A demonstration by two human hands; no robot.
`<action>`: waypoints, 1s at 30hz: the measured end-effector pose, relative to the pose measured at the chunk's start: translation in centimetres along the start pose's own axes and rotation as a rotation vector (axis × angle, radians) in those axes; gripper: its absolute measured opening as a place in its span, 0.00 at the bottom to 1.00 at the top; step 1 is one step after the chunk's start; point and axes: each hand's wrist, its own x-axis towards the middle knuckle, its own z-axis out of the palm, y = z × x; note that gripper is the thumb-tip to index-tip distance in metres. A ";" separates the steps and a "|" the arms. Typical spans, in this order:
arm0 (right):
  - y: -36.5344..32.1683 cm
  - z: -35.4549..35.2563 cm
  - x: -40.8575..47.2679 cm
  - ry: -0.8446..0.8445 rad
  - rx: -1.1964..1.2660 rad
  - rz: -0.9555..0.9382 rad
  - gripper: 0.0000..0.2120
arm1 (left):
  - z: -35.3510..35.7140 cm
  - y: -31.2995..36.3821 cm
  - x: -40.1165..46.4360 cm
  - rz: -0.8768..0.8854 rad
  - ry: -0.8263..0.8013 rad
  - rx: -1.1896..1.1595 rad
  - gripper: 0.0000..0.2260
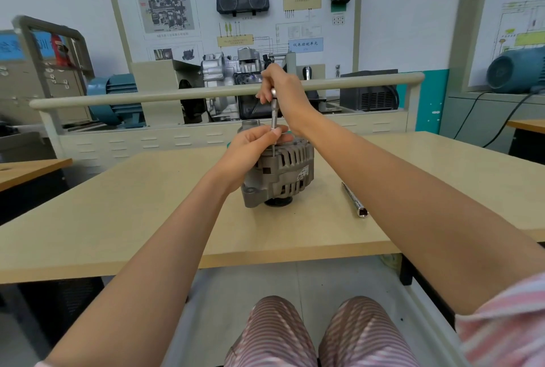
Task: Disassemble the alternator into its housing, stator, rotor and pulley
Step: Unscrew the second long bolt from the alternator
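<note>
Striped trousers (pixel 321 334), beige worktable (pixel 147 219), wall training board (pixel 236 6)

Driver tip (pixel 274 150) — hidden behind fingers (pixel 275 132)
</note>
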 end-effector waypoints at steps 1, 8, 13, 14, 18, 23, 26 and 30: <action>-0.1 0.2 0.0 -0.021 0.011 0.001 0.24 | -0.1 0.0 0.0 0.003 -0.004 -0.003 0.11; 0.2 0.9 -0.2 0.025 -0.090 -0.060 0.25 | -0.2 -0.2 -0.2 0.066 0.000 -0.038 0.07; 0.5 0.9 -1.0 0.163 -0.987 -0.324 0.16 | 0.0 -0.3 -0.3 0.099 0.036 -0.021 0.08; 0.5 1.1 -1.3 0.214 -1.177 -0.328 0.13 | 0.1 -0.3 -0.3 0.100 0.054 -0.008 0.09; 0.5 1.7 -1.9 0.290 -1.287 -0.322 0.14 | 0.0 -0.3 -0.4 0.090 0.087 0.038 0.12; 0.3 1.2 -1.3 0.225 -0.842 -0.288 0.21 | 0.4 0.1 -0.5 0.085 0.049 0.002 0.08; 0.1 1.3 -0.9 0.118 -0.359 -0.163 0.24 | 0.4 0.2 -0.4 0.054 0.038 -0.003 0.09; 0.1 0.9 0.1 -0.054 0.109 0.008 0.24 | 0.3 0.4 -0.5 0.022 0.017 0.003 0.09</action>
